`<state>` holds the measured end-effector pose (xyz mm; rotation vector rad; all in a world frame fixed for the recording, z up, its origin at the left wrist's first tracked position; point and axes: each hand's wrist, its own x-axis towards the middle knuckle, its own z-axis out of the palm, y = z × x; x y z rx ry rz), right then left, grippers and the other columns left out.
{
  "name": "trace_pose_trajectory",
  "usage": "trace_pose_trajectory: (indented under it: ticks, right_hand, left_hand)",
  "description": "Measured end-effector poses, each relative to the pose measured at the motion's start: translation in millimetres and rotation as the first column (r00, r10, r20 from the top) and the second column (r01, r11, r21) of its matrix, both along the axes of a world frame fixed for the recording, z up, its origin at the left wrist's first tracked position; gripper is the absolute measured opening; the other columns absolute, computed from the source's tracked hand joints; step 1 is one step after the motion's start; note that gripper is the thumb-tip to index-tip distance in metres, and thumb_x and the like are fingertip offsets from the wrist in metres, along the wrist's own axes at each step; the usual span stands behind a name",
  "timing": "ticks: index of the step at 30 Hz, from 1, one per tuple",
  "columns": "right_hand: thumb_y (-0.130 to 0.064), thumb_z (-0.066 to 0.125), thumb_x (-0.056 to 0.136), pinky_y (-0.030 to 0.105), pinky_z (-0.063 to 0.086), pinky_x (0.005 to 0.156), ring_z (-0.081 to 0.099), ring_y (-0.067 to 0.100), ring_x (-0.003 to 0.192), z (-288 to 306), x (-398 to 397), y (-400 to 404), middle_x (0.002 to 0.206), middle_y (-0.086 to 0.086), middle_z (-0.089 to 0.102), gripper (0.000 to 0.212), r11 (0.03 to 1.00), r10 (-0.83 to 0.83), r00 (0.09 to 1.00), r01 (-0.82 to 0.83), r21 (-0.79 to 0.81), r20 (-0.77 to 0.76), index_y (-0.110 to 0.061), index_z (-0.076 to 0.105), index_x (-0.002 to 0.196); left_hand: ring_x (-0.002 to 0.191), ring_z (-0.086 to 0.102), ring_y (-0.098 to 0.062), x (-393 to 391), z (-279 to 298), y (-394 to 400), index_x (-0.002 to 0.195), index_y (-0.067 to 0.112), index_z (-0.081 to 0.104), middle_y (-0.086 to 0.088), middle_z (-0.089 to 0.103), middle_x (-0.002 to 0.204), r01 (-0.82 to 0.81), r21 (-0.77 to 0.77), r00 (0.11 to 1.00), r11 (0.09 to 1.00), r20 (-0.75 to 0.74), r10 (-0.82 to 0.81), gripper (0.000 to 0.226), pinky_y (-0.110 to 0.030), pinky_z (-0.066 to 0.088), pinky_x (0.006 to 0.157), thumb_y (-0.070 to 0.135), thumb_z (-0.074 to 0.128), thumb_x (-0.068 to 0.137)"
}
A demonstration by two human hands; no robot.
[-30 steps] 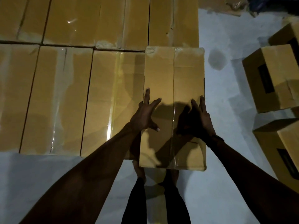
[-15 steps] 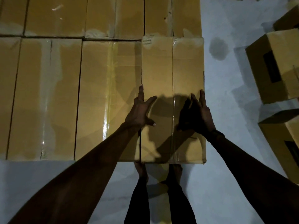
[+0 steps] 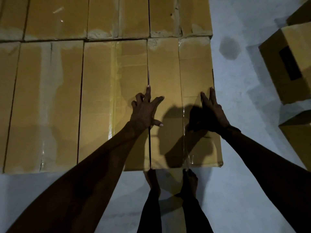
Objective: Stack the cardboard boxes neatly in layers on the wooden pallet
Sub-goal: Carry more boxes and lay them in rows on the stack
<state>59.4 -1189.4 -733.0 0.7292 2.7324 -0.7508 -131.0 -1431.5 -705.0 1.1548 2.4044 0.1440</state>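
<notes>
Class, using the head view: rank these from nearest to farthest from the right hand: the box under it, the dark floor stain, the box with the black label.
From the right hand:
1. Box under it, touching.
2. Dark floor stain, ahead, right.
3. Box with the black label, far right.

There are two hands, the left hand (image 3: 145,111) and the right hand (image 3: 212,113); there are two bare feet (image 3: 152,180) on the floor; the near row of boxes (image 3: 116,101) shows about five box tops side by side, the leftmost cut off at the edge; the far row (image 3: 117,15) shows at least four; three more loose boxes (image 3: 286,64) sit on the floor at the right.
</notes>
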Motion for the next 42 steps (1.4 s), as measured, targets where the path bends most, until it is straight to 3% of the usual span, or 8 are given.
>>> trace_pose_trajectory:
  ticks: [5, 9, 13, 16, 21, 23, 28, 42]
  right_hand:
    - [-0.013, 0.084, 0.083, 0.042, 0.046, 0.077, 0.061, 0.041, 0.086, 9, -7, -5, 0.165, 0.027, -0.019, 0.117, 0.991, 0.042, 0.984, -0.064, 0.119, 0.173, -0.011, -0.001, 0.163]
    - [-0.049, 0.087, 0.074, 0.049, 0.046, 0.095, 0.048, 0.056, 0.121, 16, 7, -20, 0.167, 0.023, -0.017, 0.13, 0.996, 0.023, 0.973, -0.042, 0.076, 0.231, -0.019, -0.001, 0.164]
    - [-0.088, 0.061, 0.063, 0.059, 0.034, 0.111, 0.026, 0.057, 0.142, 23, 42, -49, 0.169, 0.018, -0.012, 0.131, 0.999, 0.007, 0.967, -0.017, 0.034, 0.256, -0.026, 0.005, 0.163]
    - [-0.094, 0.047, 0.059, 0.065, 0.029, 0.115, 0.018, 0.057, 0.147, 19, 79, -70, 0.17, 0.016, -0.01, 0.127, 0.999, 0.017, 0.968, -0.024, 0.026, 0.252, -0.03, 0.007, 0.161]
    - [-0.074, 0.079, 0.064, 0.058, 0.021, 0.121, 0.019, 0.048, 0.15, 28, 133, -103, 0.17, 0.019, -0.005, 0.127, 0.998, 0.059, 0.983, -0.063, 0.018, 0.173, -0.025, 0.017, 0.163]
    - [-0.068, 0.085, 0.061, 0.056, 0.02, 0.121, 0.021, 0.046, 0.15, 28, 147, -110, 0.17, 0.02, -0.003, 0.131, 0.994, 0.102, 0.982, -0.108, 0.032, 0.157, -0.022, 0.018, 0.164]
    - [-0.067, 0.073, 0.081, 0.06, 0.03, 0.115, 0.032, 0.044, 0.148, 23, 153, -121, 0.167, 0.026, 0.011, 0.105, 0.989, 0.109, 0.992, -0.115, 0.092, 0.07, -0.016, 0.029, 0.161]
    - [-0.035, 0.08, 0.087, 0.061, 0.04, 0.11, 0.058, 0.049, 0.122, 27, 157, -118, 0.165, 0.027, 0.02, 0.075, 0.984, 0.148, 0.989, -0.15, 0.095, 0.024, -0.015, 0.048, 0.151]
  left_hand:
    - [0.143, 0.015, -0.046, 1, -4, 2, 0.161, 0.042, 0.02, -0.013, -0.022, 0.168, 0.022, -0.058, 0.999, 0.998, -0.043, -0.024, 0.117, -0.059, 0.031, 0.109, 0.072, 0.082, 0.066]
    - [0.152, 0.006, -0.045, 19, 1, -13, 0.163, 0.03, 0.021, -0.013, -0.01, 0.171, -0.017, -0.003, 1.0, 1.0, 0.022, 0.017, 0.103, -0.063, 0.028, 0.116, 0.06, 0.076, 0.082]
    - [0.156, 0.002, -0.041, 60, -4, -53, 0.162, 0.026, 0.028, -0.011, 0.002, 0.172, -0.127, 0.098, 0.987, 0.987, 0.11, 0.117, 0.081, -0.061, 0.022, 0.121, 0.046, 0.069, 0.094]
    - [0.157, 0.002, -0.038, 93, -10, -93, 0.16, 0.025, 0.033, -0.009, 0.005, 0.172, -0.169, 0.133, 0.975, 0.977, 0.167, 0.146, 0.078, -0.057, 0.019, 0.123, 0.045, 0.069, 0.094]
    - [0.157, -0.006, -0.037, 137, -17, -159, 0.162, 0.032, 0.023, -0.006, -0.002, 0.172, -0.065, 0.172, 0.979, 0.983, 0.203, 0.029, 0.11, -0.063, 0.011, 0.123, 0.075, 0.072, 0.074]
    - [0.156, -0.012, -0.036, 146, -17, -173, 0.164, 0.033, 0.018, -0.004, -0.009, 0.172, -0.032, 0.183, 0.972, 0.983, 0.233, -0.012, 0.118, -0.061, 0.005, 0.12, 0.069, 0.081, 0.071]
    - [0.157, -0.005, -0.035, 155, -17, -158, 0.163, 0.034, 0.017, -0.004, -0.009, 0.172, -0.09, 0.15, 0.989, 0.984, 0.129, 0.071, 0.101, -0.064, 0.022, 0.121, 0.029, 0.082, 0.085]
    - [0.155, 0.008, -0.044, 158, -14, -151, 0.161, 0.021, 0.027, -0.001, 0.008, 0.172, -0.017, 0.093, 0.999, 0.996, 0.038, 0.013, 0.088, -0.07, 0.027, 0.116, 0.029, 0.077, 0.09]
